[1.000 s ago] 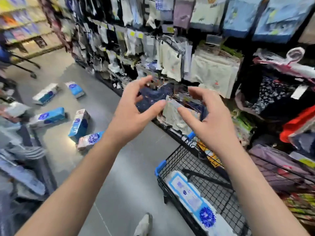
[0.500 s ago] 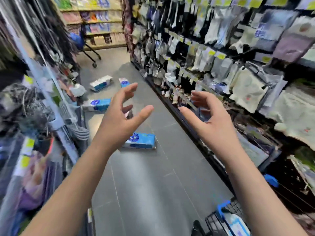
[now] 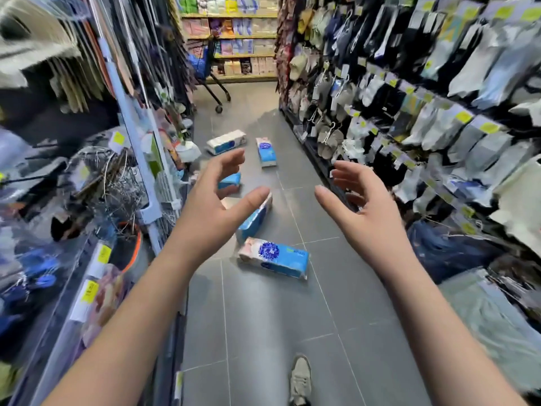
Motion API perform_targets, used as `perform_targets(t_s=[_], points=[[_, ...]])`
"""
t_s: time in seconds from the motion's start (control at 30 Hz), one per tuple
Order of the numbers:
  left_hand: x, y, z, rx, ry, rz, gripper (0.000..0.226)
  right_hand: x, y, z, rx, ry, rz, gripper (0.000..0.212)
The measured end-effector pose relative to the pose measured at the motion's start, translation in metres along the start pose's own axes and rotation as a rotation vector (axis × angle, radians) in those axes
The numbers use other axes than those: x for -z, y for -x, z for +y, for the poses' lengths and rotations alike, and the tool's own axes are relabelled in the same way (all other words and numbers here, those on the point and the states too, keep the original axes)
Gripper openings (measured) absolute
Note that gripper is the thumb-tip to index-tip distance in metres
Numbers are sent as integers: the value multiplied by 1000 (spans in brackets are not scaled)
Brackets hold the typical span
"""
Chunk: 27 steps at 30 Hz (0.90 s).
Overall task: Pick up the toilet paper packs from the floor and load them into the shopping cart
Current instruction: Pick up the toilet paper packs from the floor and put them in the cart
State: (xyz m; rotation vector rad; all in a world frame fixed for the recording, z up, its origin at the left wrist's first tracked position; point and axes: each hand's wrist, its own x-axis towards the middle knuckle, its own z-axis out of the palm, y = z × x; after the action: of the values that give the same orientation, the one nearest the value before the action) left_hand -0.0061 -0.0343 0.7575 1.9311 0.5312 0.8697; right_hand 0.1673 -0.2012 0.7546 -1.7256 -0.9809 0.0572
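Grey tiled aisle floor (image 3: 263, 332) holds blue-and-white plastic-wrapped toilet paper packs (image 3: 273, 257) at frame centre. Both bare hands, left hand (image 3: 213, 200) and right hand (image 3: 363, 209), hover above, fingers spread, gripping nothing.

Five toilet paper packs (image 3: 273, 256) on the floor, two bare hands (image 3: 210, 206), one shoe (image 3: 300, 376), one far cart (image 3: 210, 80)

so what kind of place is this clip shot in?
Almost certainly a supermarket or discount store aisle: hanging socks with yellow price tags on the right, stocked shelves at the far end, a shopping cart beyond the toilet paper packs on the tiled floor.
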Motion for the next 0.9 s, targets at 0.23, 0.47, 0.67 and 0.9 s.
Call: perform_targets(t_s=[0.23,0.47,0.67,0.9], points=[[-27,-98,-33,20,-61,31,69,-23,-102,58,8,-76,-47,52],[-59,-196,-60,58,-113,30,64,-29,-199,118,-55,-157,-83,52],[-68,-256,-94,105,-106,39,70,-53,-264,156,-93,-186,-100,47],[-61,-338,-152,120,-80,8,70,-94,-329,186,-133,-165,-90,45]])
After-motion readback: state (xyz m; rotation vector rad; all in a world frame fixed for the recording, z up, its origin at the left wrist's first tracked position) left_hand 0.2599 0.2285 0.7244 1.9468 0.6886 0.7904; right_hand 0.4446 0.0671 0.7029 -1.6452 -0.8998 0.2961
